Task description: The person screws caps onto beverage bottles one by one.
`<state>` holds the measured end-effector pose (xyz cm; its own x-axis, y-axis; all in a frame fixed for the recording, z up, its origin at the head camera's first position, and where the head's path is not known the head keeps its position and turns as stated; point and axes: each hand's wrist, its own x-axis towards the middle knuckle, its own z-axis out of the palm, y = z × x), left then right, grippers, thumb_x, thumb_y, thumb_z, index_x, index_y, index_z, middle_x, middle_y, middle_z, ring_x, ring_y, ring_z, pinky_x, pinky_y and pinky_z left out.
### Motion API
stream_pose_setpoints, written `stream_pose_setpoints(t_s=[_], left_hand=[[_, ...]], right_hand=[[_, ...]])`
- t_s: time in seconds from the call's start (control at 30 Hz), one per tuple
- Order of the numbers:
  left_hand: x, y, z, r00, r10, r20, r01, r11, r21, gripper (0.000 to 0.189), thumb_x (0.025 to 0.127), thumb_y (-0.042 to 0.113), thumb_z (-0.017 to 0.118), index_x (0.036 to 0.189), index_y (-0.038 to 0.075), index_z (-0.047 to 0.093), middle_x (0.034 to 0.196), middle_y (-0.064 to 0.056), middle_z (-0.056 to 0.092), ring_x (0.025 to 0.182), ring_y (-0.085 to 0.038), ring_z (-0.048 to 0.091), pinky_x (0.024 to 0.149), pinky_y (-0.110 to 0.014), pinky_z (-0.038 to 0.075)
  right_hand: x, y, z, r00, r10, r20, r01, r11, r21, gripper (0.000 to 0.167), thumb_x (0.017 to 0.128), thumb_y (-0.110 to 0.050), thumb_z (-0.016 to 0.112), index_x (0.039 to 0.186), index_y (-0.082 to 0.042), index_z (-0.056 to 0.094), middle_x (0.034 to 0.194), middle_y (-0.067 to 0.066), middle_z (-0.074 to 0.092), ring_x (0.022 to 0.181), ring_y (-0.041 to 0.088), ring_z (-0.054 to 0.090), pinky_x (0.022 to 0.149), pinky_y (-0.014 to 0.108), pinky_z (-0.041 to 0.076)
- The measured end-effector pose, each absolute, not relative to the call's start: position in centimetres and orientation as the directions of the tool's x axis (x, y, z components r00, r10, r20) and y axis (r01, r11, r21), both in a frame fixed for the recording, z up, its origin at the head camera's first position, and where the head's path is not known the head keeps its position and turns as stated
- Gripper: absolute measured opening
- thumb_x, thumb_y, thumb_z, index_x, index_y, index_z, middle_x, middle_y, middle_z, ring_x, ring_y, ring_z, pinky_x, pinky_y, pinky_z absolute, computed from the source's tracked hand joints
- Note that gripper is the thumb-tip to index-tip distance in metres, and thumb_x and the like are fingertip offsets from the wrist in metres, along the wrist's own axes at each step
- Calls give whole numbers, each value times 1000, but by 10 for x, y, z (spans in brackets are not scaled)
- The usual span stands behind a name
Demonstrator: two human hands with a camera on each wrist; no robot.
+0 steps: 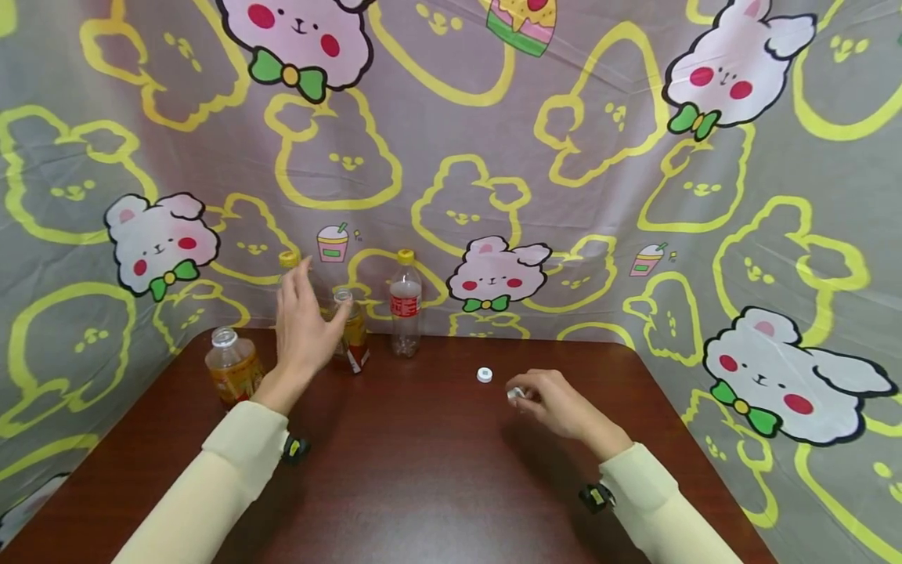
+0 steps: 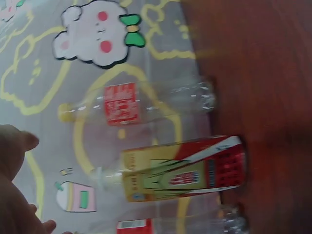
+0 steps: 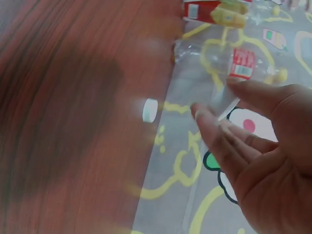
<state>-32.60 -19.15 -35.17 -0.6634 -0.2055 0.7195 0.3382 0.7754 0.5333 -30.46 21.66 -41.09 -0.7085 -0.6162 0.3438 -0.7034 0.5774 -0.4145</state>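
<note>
Your right hand (image 1: 555,401) pinches a white cap (image 1: 517,393) between thumb and fingers above the worktop (image 1: 416,470), near a second white cap (image 1: 484,375) (that one rests on the surface). Your left hand (image 1: 304,329), thumb spread from its fingers, hangs near an uncapped, boxy bottle (image 1: 355,338); a red-labelled bottle (image 1: 405,304) stands just beside it.

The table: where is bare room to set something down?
The table is bare in the front middle, between the sleeves, and at the back right, between the right hand and the cloth. A smaller gap separates the loose white cap from the nearest bottle. Bottles crowd the back left, near the left hand.
</note>
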Motion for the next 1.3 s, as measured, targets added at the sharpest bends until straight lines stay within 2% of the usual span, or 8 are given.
stream_pose_setpoints(t_s=[0.1,0.2,0.33,0.4,0.6,0.83,1.03,1.3], left_hand=[[-325,-190,-364,-728,-171,664,303,788,535,101,86,31,83,160,6,20,149,-27,35,135,-47,38,108,-62,35],[-326,-190,-379,-782,-153,604,280,780,560,110,84,34,85,162,5,14,151,-27,32,134,-48,37,108,-64,36],[-333,-188,-396,-831,-154,534,245,761,600,117,82,34,87,162,2,8,156,-29,26,138,-51,33,110,-65,34],[-339,-187,-402,-848,-167,504,224,747,625,120,82,34,87,162,1,5,158,-30,23,141,-53,30,112,-64,31],[-356,-185,-419,-878,-218,426,161,705,691,125,83,33,86,161,-2,-4,163,-32,12,149,-51,20,118,-60,24],[-369,-184,-432,-895,-272,354,85,675,733,119,87,30,81,161,-2,-7,159,-37,18,141,-55,34,114,-62,31],[-376,-182,-439,-892,-315,325,49,648,760,107,90,28,78,160,-2,2,150,-40,31,134,-58,39,110,-64,34],[-379,-183,-439,-880,-318,353,84,627,774,89,91,21,76,155,4,16,144,-36,39,132,-55,44,109,-65,35]], right_hand=[[-302,213,-407,-744,-591,312,-648,523,-554,16,96,-6,71,111,-10,73,90,3,71,74,22,71,66,29,57],[-300,210,-405,-776,-568,275,-580,471,-665,18,97,-10,70,115,-12,73,95,6,74,77,25,73,69,37,60],[-298,206,-405,-794,-556,246,-527,426,-736,20,98,-11,70,117,-12,73,99,6,75,83,27,74,75,46,60],[-297,203,-405,-793,-557,248,-518,401,-756,20,98,-10,69,118,-11,73,100,7,75,85,29,74,76,44,60],[-295,195,-405,-802,-547,239,-488,369,-791,25,93,-10,76,118,-10,73,102,9,75,89,23,74,77,33,59],[-292,189,-407,-817,-534,217,-468,394,-791,31,87,-5,81,116,-9,72,103,6,73,91,18,72,78,31,58],[-291,188,-411,-811,-541,224,-487,412,-770,30,88,-9,81,117,-8,71,105,11,72,90,16,71,76,28,58],[-289,189,-407,-817,-532,221,-485,427,-763,31,89,-11,81,118,-10,71,103,4,72,89,16,72,75,28,58]])
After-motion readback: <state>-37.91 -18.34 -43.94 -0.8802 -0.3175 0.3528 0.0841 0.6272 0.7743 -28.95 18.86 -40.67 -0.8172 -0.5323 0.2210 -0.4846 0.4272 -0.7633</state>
